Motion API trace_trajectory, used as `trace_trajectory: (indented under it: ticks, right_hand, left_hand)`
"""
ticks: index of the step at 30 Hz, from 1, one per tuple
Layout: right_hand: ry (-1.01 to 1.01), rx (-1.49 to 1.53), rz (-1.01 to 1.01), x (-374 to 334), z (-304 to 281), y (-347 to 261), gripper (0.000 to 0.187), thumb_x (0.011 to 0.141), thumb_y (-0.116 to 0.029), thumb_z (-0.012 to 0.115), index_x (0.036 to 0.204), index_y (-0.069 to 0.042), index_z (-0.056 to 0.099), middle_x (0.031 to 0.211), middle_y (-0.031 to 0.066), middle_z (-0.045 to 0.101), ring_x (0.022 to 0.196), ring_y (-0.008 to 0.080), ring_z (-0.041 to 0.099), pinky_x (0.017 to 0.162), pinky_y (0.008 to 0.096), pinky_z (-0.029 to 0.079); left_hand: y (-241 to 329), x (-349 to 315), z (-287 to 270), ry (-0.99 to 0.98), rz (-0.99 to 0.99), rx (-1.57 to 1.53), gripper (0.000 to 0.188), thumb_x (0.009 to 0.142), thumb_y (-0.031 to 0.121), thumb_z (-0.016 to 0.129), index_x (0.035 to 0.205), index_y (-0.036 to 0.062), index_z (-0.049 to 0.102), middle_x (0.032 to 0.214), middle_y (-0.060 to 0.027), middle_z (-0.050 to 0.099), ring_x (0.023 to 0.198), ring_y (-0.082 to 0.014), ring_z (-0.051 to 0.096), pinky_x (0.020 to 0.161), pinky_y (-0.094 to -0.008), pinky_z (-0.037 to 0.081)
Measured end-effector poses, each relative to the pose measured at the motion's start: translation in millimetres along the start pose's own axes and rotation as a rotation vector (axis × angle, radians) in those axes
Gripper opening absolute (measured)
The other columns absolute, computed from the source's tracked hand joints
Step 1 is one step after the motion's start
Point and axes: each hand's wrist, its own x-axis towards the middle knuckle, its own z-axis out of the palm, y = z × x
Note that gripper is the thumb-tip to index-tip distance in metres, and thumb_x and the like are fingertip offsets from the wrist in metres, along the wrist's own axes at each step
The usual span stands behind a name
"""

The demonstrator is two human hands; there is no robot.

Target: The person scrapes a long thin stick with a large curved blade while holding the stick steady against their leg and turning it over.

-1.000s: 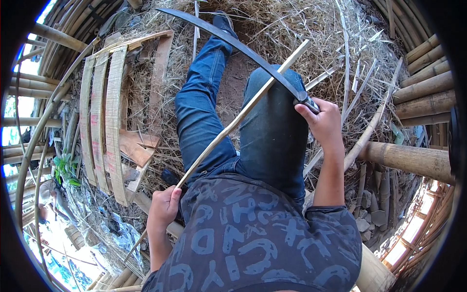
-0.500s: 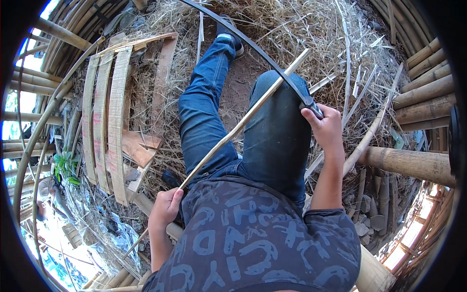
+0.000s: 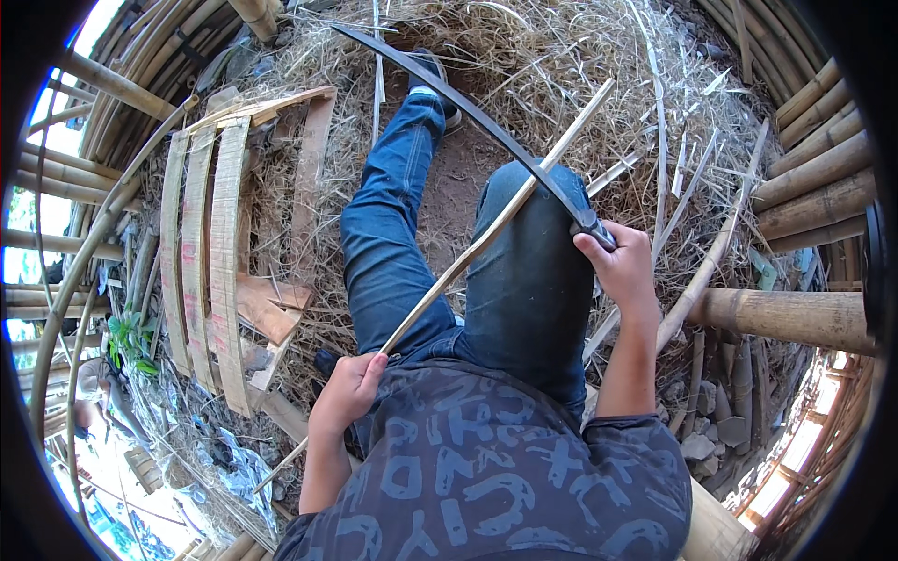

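Observation:
My left hand (image 3: 348,388) is closed around a long, pale bamboo strip (image 3: 472,251). The strip slants from beside my left forearm up across my right thigh, its far end past the knee. In my right hand (image 3: 622,266) is the dark handle of a long, slightly curved machete (image 3: 449,93). Its blade reaches away to the upper left and crosses the strip above my right knee, its edge at or very near the strip. Both my legs are in blue jeans (image 3: 524,280), the left one stretched forward and the right one bent.
Left of my leg lies a slatted wooden pallet (image 3: 224,271). Straw and shavings (image 3: 524,65) cover the ground ahead. Bamboo poles (image 3: 790,318) stick in from the right, with stones (image 3: 700,444) below them. Plastic scraps (image 3: 245,467) lie at lower left.
My left hand has moved right and slightly forward, sliding the strip farther out past the knee. The machete now crosses it a little nearer to me, and its tip has come into view.

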Motion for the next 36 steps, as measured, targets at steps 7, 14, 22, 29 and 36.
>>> trace_trajectory:
  ticks: [7,14,22,29,36]
  right_hand:
    - [0.045,-0.124,0.003,-2.1,-4.0,-9.7,0.065,0.070,-0.067,0.065,0.064,-0.003,0.061,0.051,0.0117,0.053,0.051,0.0300,0.057,0.052,0.0375,0.044]
    - [0.029,-0.118,0.114,-1.2,-7.1,-14.5,0.064,0.071,-0.068,0.064,0.064,-0.004,0.061,0.051,0.0094,0.052,0.051,0.0262,0.056,0.054,0.0368,0.044]
    - [0.021,-0.133,-0.015,-4.0,-10.8,-17.1,0.053,0.075,-0.058,0.067,0.073,-0.004,0.064,0.053,0.0109,0.053,0.054,0.0276,0.059,0.055,0.0389,0.044]
    - [-0.071,-0.362,-0.143,2.4,-16.2,-31.3,0.063,0.073,-0.064,0.064,0.074,-0.001,0.061,0.055,0.0144,0.054,0.057,0.0343,0.059,0.056,0.0402,0.044]
    - [-0.193,-0.331,-0.035,12.4,-20.5,-33.2,0.058,0.075,-0.061,0.065,0.078,-0.003,0.067,0.065,0.0159,0.062,0.066,0.0333,0.064,0.063,0.0412,0.048]
  left_hand:
    - [-4.7,-21.8,3.9,0.027,-0.016,-0.009,0.036,0.097,0.021,0.044,0.072,-0.0039,0.050,0.051,-0.0136,0.039,0.045,-0.0195,0.036,0.047,-0.0341,0.035]
    - [-46.8,-61.2,3.0,0.077,-0.085,0.051,0.037,0.095,0.023,0.046,0.070,-0.0037,0.051,0.052,-0.0170,0.040,0.044,-0.0248,0.039,0.047,-0.0363,0.036]
    - [-22.5,-54.3,-2.2,0.109,-0.026,0.059,0.033,0.096,0.020,0.046,0.073,-0.0036,0.051,0.052,-0.0183,0.041,0.044,-0.0303,0.042,0.047,-0.0367,0.036]
    - [25.7,0.1,-1.0,0.130,0.047,0.145,0.034,0.097,0.021,0.046,0.075,-0.0041,0.053,0.056,-0.0231,0.047,0.052,-0.0413,0.050,0.049,-0.0415,0.039]
    - [27.4,-10.7,8.6,0.148,0.078,0.112,0.033,0.097,0.019,0.046,0.074,-0.0038,0.052,0.056,-0.0231,0.047,0.053,-0.0416,0.051,0.049,-0.0412,0.039]
